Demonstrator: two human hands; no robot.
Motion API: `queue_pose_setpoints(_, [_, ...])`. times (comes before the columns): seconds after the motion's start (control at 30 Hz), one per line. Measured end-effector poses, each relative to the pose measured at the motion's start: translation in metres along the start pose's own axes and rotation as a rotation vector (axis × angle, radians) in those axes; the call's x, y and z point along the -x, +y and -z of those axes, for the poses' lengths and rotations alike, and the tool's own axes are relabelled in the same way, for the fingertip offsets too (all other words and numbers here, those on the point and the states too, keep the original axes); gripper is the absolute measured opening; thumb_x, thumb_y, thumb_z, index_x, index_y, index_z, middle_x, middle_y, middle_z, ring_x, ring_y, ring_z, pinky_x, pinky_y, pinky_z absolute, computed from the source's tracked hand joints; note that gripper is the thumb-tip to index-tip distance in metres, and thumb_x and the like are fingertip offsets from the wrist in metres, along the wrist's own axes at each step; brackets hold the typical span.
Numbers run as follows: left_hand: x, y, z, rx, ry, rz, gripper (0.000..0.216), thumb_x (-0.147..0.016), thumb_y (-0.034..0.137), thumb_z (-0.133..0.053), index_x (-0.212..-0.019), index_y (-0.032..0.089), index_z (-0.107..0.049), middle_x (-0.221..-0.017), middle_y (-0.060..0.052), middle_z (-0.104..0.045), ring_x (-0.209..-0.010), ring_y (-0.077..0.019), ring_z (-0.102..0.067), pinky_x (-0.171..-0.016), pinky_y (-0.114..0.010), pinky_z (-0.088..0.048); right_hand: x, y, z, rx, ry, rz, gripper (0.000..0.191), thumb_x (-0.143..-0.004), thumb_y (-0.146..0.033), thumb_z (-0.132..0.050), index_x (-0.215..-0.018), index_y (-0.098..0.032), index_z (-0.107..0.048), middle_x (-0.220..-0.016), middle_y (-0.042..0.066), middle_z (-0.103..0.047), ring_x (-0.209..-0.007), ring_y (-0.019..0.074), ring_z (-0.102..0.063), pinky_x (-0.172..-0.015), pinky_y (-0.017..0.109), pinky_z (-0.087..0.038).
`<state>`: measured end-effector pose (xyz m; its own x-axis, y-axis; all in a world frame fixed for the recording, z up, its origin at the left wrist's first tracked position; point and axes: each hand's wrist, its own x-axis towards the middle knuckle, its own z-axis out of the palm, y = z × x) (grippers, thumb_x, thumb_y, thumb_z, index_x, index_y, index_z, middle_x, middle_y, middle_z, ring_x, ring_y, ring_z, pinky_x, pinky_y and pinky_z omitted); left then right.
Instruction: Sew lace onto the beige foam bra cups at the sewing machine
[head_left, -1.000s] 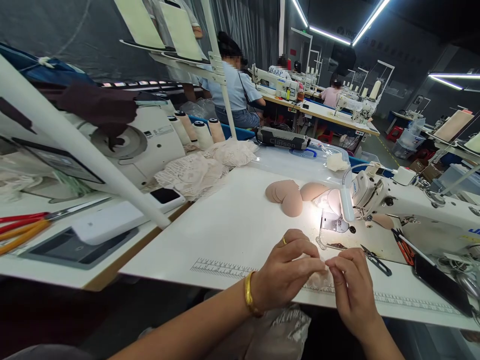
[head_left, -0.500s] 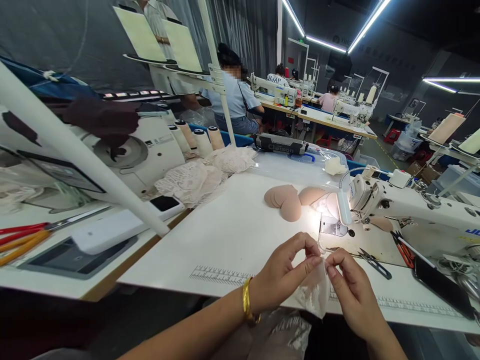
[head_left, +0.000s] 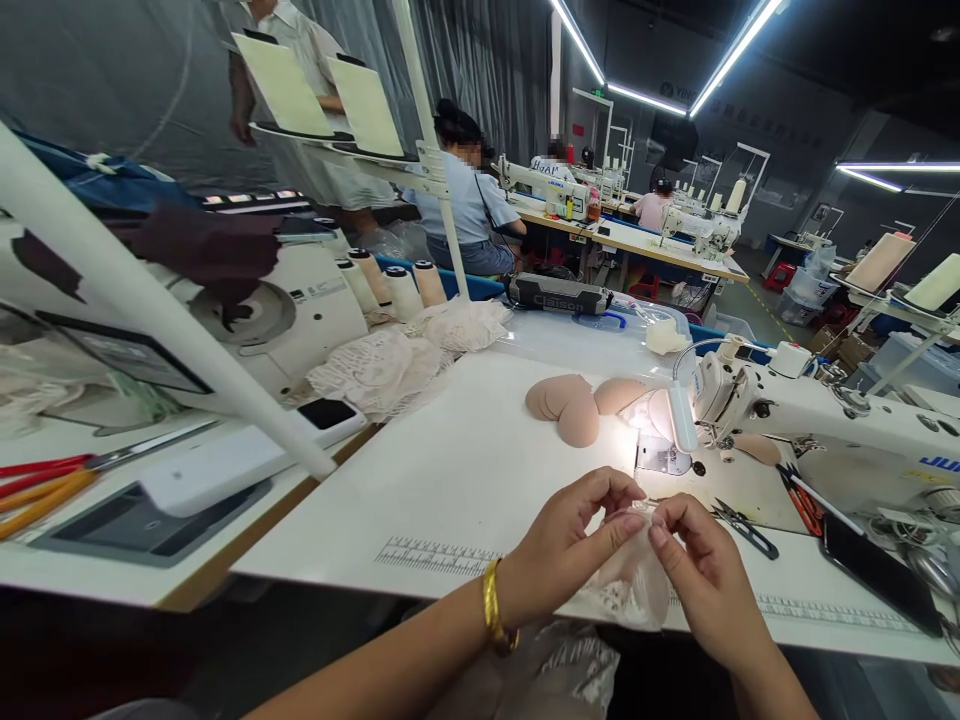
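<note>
My left hand and my right hand meet over the near edge of the white sewing table. Both pinch the top of a small pale lace piece, which hangs down between them. A gold bangle circles my left wrist. Just beyond my fingers are the lit needle area and the white sewing machine. Several beige bra cups lie on the table beyond my hands.
Thread snips and a black phone lie right of my hands. A heap of cream lace and thread cones sit at the back left, scissors far left. Other people sit at machines behind.
My hands have lifted slightly off the table edge and the lace piece, bunched a second ago, now hangs open between my fingertips.
</note>
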<state>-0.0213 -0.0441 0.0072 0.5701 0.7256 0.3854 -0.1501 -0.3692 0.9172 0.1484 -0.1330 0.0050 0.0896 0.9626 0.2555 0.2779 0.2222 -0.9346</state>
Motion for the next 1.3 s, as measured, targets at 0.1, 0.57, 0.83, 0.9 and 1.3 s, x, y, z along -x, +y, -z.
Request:
queue_pose_setpoints(0.1, [-0.002,0.000,0.002,0.061,-0.067,0.082,0.023,-0.091,0.040,-0.068,-0.095,0.018,-0.068,-0.081,-0.001,-0.061,-0.077,-0.0148,-0.055,-0.070,-0.027,-0.049,0.000,0.000,0.001,-0.049,-0.006,-0.020,0.022,-0.102,-0.041,-0.055,-0.092,-0.022,-0.056,-0.086,0.000,-0.055,-0.080,0.0155,-0.054,-0.069,0.026,-0.046])
queue_pose_setpoints(0.57, [0.000,-0.003,0.003,-0.315,-0.105,-0.079,0.026,-0.092,0.032,-0.065,-0.071,0.018,-0.061,-0.073,0.001,-0.056,-0.070,-0.0132,-0.054,-0.061,-0.024,-0.043,-0.008,-0.016,0.007,0.203,0.104,0.279,0.011,-0.102,-0.023,-0.052,-0.093,-0.024,-0.057,-0.090,0.002,-0.055,-0.083,0.0176,-0.054,-0.071,0.031,-0.047])
queue_pose_setpoints(0.83, [0.005,-0.019,0.013,-0.618,0.338,-0.491,0.014,-0.092,0.010,-0.055,-0.098,0.021,-0.063,-0.069,0.003,-0.054,-0.066,-0.0139,-0.051,-0.060,-0.026,-0.043,0.024,0.017,0.009,0.230,0.132,0.373,0.016,-0.099,-0.024,-0.059,-0.113,-0.031,-0.063,-0.095,0.004,-0.056,-0.090,0.0212,-0.057,-0.077,0.037,-0.049])
queue_pose_setpoints(0.9, [0.006,-0.020,0.016,-0.628,0.394,-0.614,0.021,-0.091,0.007,-0.055,-0.105,0.021,-0.061,-0.070,0.002,-0.056,-0.067,-0.0142,-0.050,-0.063,-0.027,-0.044,0.034,0.033,-0.001,-0.007,0.163,0.136,0.020,-0.102,-0.039,-0.055,-0.120,-0.032,-0.056,-0.085,0.001,-0.058,-0.076,0.0192,-0.058,-0.069,0.034,-0.050])
queue_pose_setpoints(1.3, [0.032,-0.025,0.013,-0.446,0.042,0.020,0.013,-0.089,0.030,-0.064,-0.097,0.019,-0.062,-0.086,-0.002,-0.063,-0.077,-0.0179,-0.058,-0.071,-0.030,-0.050,0.014,0.011,-0.029,-0.766,0.390,-0.286,0.100,-0.080,-0.039,-0.085,-0.157,-0.038,-0.020,-0.109,0.004,-0.071,-0.095,0.0221,-0.069,-0.084,0.038,-0.056])
